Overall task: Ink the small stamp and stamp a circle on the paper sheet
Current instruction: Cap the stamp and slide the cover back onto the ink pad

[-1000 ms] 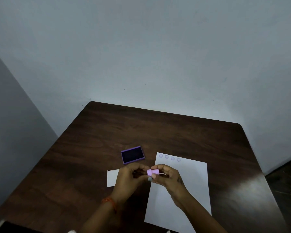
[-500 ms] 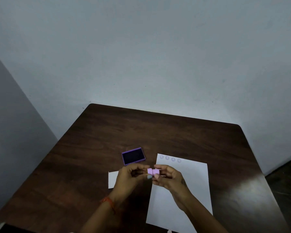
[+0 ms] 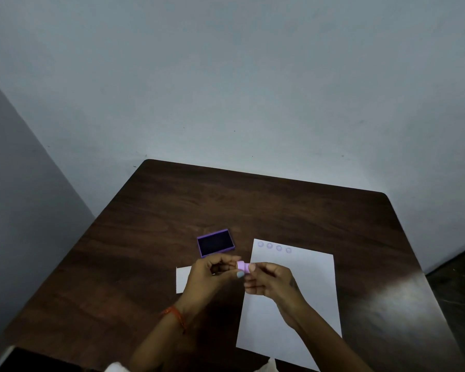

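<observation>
Bare grey walls, dark wood table (image 3: 253,205) in the corner. Both hands meet above its near half: left hand (image 3: 210,277) and right hand (image 3: 269,281) each pinch one end of the stamp (image 3: 244,266), fingers curled closed on it, held off the surface. Ink pad (image 3: 215,242) sits open just beyond the left hand; paper (image 3: 306,291) under and right of the right hand, four circles (image 3: 274,247) along its far edge. Looks like pre-inking: stamp being readied. Next: one-hand grip, face down, press onto pad.
</observation>
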`<state>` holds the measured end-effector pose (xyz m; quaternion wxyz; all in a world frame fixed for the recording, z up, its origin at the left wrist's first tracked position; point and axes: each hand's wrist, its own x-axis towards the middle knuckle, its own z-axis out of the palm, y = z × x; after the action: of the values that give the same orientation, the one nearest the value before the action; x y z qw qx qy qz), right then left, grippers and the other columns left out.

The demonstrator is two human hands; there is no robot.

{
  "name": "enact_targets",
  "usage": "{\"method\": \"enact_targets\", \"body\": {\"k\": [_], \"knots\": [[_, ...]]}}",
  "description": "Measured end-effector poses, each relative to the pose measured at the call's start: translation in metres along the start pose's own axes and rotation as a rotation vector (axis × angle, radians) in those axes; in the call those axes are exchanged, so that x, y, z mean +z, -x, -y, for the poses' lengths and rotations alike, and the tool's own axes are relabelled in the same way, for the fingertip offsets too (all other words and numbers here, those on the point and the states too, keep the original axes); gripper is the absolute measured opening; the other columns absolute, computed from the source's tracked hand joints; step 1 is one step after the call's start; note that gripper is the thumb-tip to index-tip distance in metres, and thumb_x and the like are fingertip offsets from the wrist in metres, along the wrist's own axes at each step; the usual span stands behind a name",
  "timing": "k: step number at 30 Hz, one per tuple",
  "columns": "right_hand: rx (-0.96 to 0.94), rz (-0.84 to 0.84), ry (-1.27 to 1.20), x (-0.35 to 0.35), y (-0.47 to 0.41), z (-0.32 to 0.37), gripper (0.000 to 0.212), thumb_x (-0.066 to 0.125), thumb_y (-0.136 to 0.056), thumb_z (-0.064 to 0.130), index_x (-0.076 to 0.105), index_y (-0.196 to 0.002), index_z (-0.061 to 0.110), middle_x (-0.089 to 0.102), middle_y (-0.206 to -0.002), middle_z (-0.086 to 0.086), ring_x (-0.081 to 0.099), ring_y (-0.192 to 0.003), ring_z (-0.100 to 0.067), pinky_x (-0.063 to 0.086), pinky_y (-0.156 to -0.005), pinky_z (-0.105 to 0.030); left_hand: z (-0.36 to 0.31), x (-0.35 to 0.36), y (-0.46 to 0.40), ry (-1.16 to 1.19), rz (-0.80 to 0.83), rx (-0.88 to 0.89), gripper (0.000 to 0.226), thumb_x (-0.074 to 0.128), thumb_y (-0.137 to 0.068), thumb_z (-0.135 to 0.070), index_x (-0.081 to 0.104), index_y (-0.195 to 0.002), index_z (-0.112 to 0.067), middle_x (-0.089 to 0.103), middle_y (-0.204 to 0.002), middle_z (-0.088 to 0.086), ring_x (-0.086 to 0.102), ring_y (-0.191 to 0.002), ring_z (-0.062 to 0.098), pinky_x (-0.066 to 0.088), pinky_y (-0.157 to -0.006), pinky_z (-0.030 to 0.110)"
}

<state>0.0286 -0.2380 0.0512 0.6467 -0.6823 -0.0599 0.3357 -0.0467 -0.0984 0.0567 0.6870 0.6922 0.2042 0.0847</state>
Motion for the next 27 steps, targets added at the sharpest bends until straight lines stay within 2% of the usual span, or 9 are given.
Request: {"method": "enact_targets", "body": {"k": [5, 10, 13, 15, 20, 23, 26, 27], "knots": [[-0.016, 0.002, -0.045, 0.001, -0.002, 0.000, 0.020, 0.068, -0.080, 0.012, 0.065, -0.100, 0.014, 0.071, -0.089, 0.001, 0.073, -0.072, -0.011, 0.057, -0.060, -0.015, 0.001, -0.002, -0.001, 0.021, -0.012, 0.012, 0.021, 0.075, -0.071, -0.009, 0.074, -0.090, -0.016, 0.077, -0.088, -0.002, 0.070, -0.085, 0.012, 0.055, -0.075, 0.017], [0.031, 0.008, -0.066, 0.003, -0.005, -0.001, 0.014, 0.066, -0.081, 0.017, 0.067, -0.093, 0.010, 0.074, -0.078, -0.001, 0.074, -0.067, -0.016, 0.058, -0.058, -0.019, 0.004, -0.008, -0.005, -0.005, 0.008, 0.024, 0.022, 0.075, -0.071, -0.009, 0.073, -0.092, -0.016, 0.076, -0.090, 0.002, 0.070, -0.087, 0.015, 0.056, -0.076, 0.020], [0.021, 0.009, -0.097, 0.005, -0.007, 0.000, 0.013, 0.069, -0.079, 0.014, 0.067, -0.091, 0.017, 0.072, -0.088, 0.000, 0.073, -0.075, -0.016, 0.059, -0.062, -0.019, 0.006, -0.012, -0.007, -0.002, 0.000, 0.009, 0.022, 0.074, -0.072, -0.008, 0.072, -0.093, -0.014, 0.076, -0.091, 0.002, 0.069, -0.087, 0.012, 0.054, -0.073, 0.016], [-0.006, 0.007, -0.051, 0.006, -0.008, 0.001, 0.013, 0.069, -0.079, 0.012, 0.067, -0.089, 0.021, 0.071, -0.089, 0.002, 0.073, -0.074, -0.011, 0.057, -0.061, -0.016, 0.007, -0.011, -0.007, 0.024, -0.002, -0.009, 0.022, 0.074, -0.072, -0.009, 0.073, -0.093, -0.014, 0.076, -0.089, 0.001, 0.069, -0.086, 0.011, 0.054, -0.073, 0.015], [0.069, 0.028, -0.079, 0.006, -0.016, -0.001, 0.004, 0.066, -0.081, 0.017, 0.067, -0.085, 0.017, 0.073, -0.088, -0.006, 0.074, -0.069, -0.016, 0.059, -0.060, -0.019, 0.012, -0.015, -0.012, 0.054, -0.001, -0.029, 0.020, 0.074, -0.073, -0.009, 0.073, -0.091, -0.016, 0.076, -0.091, 0.002, 0.069, -0.090, 0.015, 0.055, -0.079, 0.020], [0.097, 0.047, -0.090, 0.010, -0.021, -0.007, 0.020, 0.071, -0.076, 0.017, 0.068, -0.096, 0.015, 0.071, -0.102, -0.012, 0.073, -0.085, -0.023, 0.060, -0.070, -0.025, 0.017, -0.013, -0.013, 0.087, 0.005, -0.066, 0.018, 0.075, -0.073, -0.015, 0.073, -0.091, -0.019, 0.076, -0.093, -0.001, 0.069, -0.092, 0.014, 0.056, -0.082, 0.026], [0.140, 0.004, -0.043, 0.016, -0.027, -0.011, 0.042, 0.078, -0.060, 0.027, 0.067, -0.098, 0.013, 0.069, -0.107, -0.014, 0.069, -0.094, -0.028, 0.059, -0.073, -0.026, 0.023, -0.011, -0.014, 0.037, -0.035, -0.086, 0.019, 0.076, -0.072, -0.020, 0.072, -0.091, -0.024, 0.075, -0.092, -0.007, 0.068, -0.092, 0.009, 0.055, -0.079, 0.019], [0.143, -0.005, -0.034, 0.017, -0.028, -0.011, 0.037, 0.078, -0.062, 0.027, 0.067, -0.094, 0.013, 0.069, -0.105, -0.013, 0.069, -0.093, -0.027, 0.059, -0.070, -0.024, 0.025, -0.011, -0.014, 0.017, -0.045, -0.085, 0.022, 0.076, -0.072, -0.020, 0.071, -0.093, -0.025, 0.075, -0.094, -0.007, 0.067, -0.093, 0.009, 0.054, -0.079, 0.017]]}}
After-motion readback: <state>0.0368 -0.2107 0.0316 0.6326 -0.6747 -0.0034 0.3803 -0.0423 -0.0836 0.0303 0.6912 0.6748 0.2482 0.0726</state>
